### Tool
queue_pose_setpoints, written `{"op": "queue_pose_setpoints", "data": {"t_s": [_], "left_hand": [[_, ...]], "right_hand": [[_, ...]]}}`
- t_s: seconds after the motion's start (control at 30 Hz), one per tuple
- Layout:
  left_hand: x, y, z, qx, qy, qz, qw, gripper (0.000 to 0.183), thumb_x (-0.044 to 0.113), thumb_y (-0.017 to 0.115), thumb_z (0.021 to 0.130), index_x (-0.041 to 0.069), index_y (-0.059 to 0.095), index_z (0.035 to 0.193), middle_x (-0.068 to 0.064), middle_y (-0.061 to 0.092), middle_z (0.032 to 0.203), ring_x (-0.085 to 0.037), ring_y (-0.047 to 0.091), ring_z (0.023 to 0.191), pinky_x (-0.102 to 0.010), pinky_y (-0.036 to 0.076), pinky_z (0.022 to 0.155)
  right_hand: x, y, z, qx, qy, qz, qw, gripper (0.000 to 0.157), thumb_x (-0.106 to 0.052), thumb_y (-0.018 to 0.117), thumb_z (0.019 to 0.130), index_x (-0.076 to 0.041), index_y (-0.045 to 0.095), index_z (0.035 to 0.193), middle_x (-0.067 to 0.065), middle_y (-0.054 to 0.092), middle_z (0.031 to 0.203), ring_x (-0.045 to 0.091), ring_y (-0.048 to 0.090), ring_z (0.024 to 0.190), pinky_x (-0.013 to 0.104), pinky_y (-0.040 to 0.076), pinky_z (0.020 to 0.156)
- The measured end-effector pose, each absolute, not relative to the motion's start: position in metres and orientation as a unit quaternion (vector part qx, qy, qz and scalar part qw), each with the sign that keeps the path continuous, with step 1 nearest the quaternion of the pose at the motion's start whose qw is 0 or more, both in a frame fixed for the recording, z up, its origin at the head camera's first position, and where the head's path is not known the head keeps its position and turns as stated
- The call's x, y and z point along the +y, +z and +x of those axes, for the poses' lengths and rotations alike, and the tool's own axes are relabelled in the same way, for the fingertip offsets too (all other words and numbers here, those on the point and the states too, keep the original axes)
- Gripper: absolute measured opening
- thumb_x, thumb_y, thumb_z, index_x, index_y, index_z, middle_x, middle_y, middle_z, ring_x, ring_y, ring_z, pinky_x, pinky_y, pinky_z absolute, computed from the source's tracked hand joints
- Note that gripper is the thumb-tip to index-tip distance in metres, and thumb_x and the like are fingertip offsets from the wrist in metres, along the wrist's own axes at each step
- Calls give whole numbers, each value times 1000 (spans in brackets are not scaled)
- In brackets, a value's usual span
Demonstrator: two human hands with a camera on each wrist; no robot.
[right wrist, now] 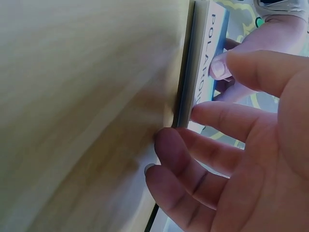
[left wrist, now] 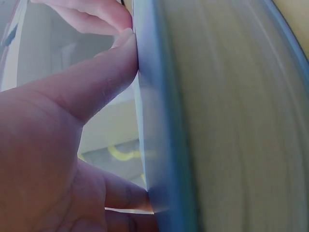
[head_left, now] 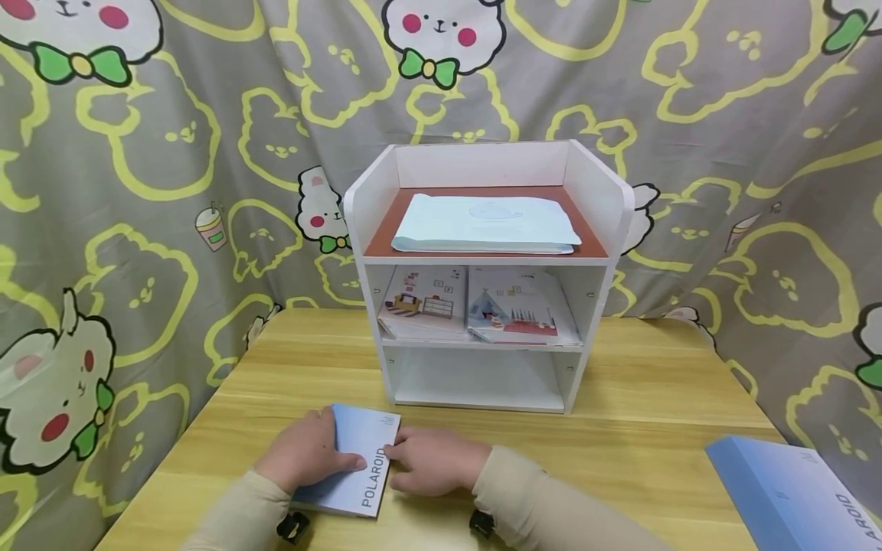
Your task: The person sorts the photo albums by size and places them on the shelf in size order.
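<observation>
A thick book with a blue-to-white cover marked POLAROID lies flat on the wooden table, left of centre. My left hand grips it from the left, the thumb across the cover and the fingers at the far left edge. In the left wrist view, the pale page block of this book fills the right side. At the opposite edge, my right hand touches the book with its fingertips. The right wrist view shows that hand's fingers loosely bent against the book's lower corner, the thumb apart.
Behind the hands stands a white shelf unit. A pale blue packet lies on its top, and two illustrated booklets on the middle level. Another blue POLAROID book sits at the table's right edge. A patterned curtain hangs behind.
</observation>
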State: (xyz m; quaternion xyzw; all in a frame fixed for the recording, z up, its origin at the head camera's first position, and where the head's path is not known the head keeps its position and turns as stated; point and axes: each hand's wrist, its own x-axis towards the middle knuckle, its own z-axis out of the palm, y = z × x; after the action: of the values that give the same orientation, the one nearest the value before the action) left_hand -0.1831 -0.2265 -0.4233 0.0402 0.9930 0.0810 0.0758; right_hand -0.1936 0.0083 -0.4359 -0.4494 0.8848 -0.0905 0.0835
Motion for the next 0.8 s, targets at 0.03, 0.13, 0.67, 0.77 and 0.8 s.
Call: {"op": "queue_pose_setpoints", "data": {"t_s": [0.03,0.13,0.67,0.77,0.8], "left_hand": [[-224,-423,-183,993,80,41,76,120,70,81,68,-23,45,134,-37,60,116,-42,63,102,-57,52,88],[-219,-423,-183,993,78,43,77,119,70,81,68,-23,45,134,-37,61,114,-41,64,99,-57,52,87],[-193,-423,-181,991,83,85,60,116,64,83,70,-24,44,135,-39,59,122,-47,61,111,-56,50,95],[-187,-425,-180,992,74,89,54,117,66,82,71,-25,43,135,-39,59,119,-47,62,108,-56,51,93],[-185,-425,-180,992,72,90,51,117,67,81,72,-25,43,135,-39,60,117,-47,63,107,-56,51,93]], "right_hand": [[10,-435,-193,886,-89,-448,83,53,-44,61,97,-18,60,143,-4,61,131,6,58,110,23,49,90],[16,-434,-192,888,-86,-445,81,53,-45,61,97,-19,60,143,-5,61,131,6,59,110,24,50,89],[49,-432,-190,888,-115,-436,86,46,-40,60,99,-19,62,140,-4,62,131,9,61,108,28,52,89],[55,-430,-191,890,-120,-431,89,45,-39,61,99,-18,63,139,-3,62,133,10,61,110,29,52,91],[57,-430,-191,890,-121,-430,90,45,-38,60,99,-18,63,139,-2,61,134,11,61,112,30,52,92]]}}
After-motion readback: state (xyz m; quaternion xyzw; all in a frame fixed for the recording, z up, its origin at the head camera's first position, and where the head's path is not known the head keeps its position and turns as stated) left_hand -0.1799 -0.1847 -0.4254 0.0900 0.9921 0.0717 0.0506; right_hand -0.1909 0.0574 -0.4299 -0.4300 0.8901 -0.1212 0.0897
